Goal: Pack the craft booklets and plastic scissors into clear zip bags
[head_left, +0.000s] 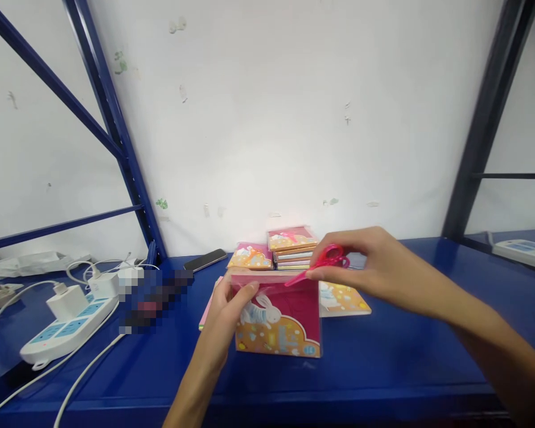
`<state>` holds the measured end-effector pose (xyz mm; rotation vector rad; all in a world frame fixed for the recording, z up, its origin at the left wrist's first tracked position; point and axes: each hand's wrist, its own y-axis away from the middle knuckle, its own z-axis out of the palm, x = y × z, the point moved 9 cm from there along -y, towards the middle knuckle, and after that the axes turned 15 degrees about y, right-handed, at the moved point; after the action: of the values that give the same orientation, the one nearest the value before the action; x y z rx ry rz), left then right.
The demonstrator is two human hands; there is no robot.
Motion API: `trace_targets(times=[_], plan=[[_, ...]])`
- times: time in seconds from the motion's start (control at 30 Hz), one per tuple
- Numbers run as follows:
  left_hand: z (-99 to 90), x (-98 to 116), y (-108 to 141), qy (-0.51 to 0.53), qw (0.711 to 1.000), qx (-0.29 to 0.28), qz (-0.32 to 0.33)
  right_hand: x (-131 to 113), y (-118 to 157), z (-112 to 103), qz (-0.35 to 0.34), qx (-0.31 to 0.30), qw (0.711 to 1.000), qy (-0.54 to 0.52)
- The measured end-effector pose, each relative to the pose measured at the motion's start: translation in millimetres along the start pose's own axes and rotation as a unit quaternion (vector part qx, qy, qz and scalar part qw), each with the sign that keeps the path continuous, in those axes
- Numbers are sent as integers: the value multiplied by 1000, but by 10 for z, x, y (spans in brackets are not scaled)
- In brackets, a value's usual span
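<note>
Upright above the blue table, a dark red and orange packet with a white rabbit picture is gripped at its upper left corner by my left hand. Clear plastic film covers it. My right hand is closed on pink scissors, whose blades point left and down against the film near the packet's top edge. Whether the blades are apart is too small to tell. Behind the packet stands a stack of similar packets, with another one to its left and one lying flat to its right.
A black phone lies at the back of the blue table. At left are a white power strip with plugs and cables, and a pixelated dark object. Blue shelf posts rise before the white wall.
</note>
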<state>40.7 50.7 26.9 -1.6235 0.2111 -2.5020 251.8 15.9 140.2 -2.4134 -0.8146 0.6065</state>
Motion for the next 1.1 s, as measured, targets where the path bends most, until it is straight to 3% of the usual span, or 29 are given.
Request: trace_targets(times=[0.13, 0.3, 0.47, 0.83, 1.03, 1.1], plan=[[16, 56, 39, -31, 999, -10, -2, -194, -64, 88, -33, 40, 995, 90], [84, 82, 84, -10, 1000, -18, -6, -357, -193, 387, -75, -53, 992, 86], [123, 85, 87, 2, 999, -37, -5, -453, -224, 522, -87, -87, 986, 112], [92, 58, 50, 12, 998, -63, -20, -273, -224, 477, -54, -74, 992, 86], [59, 15, -5, 20, 995, -91, -20, -215, -202, 368, -56, 10, 991, 125], [81, 3, -13, 30, 995, -96, -14, -134, -182, 352, -54, 11, 991, 123]])
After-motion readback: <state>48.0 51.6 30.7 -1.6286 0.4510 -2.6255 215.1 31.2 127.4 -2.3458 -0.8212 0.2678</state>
